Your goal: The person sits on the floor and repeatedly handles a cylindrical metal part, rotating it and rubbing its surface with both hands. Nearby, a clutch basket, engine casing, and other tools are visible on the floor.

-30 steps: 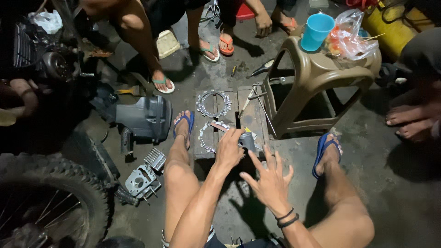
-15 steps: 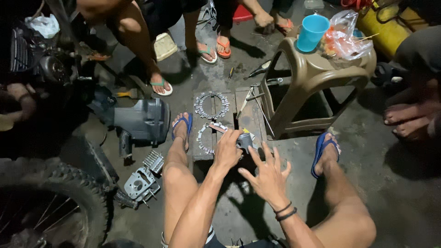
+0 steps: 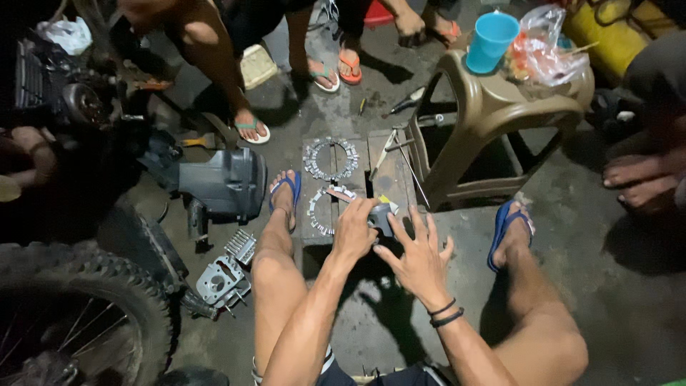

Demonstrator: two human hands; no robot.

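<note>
The fingers of the left hand (image 3: pixel 355 227) are curled down over a small dark metal part (image 3: pixel 382 218) and press on it, while the right hand (image 3: pixel 420 256) has its fingers spread wide, with only the tips near the same part; if they touch it, I cannot tell. The part lies on a low wooden board (image 3: pixel 389 171) on the floor, between the person's two feet in blue sandals.

On the board there are two toothed metal rings: one whole ring (image 3: pixel 330 157) further away, and one half hidden ring (image 3: pixel 325 207) just beside the left hand. A thin metal tool (image 3: pixel 384 151) lies next to them. Behind the board stands a tan plastic stool (image 3: pixel 500 114) with one blue cup (image 3: pixel 491 41) and one plastic bag (image 3: pixel 547 50) on it. To the left lie a grey engine cover (image 3: pixel 225 182), a finned cylinder piece (image 3: pixel 227 271) and a motorcycle tyre (image 3: pixel 86 300).

Compared with half a second ago, both hands keep almost the same place; the right fingers look a little more open.
</note>
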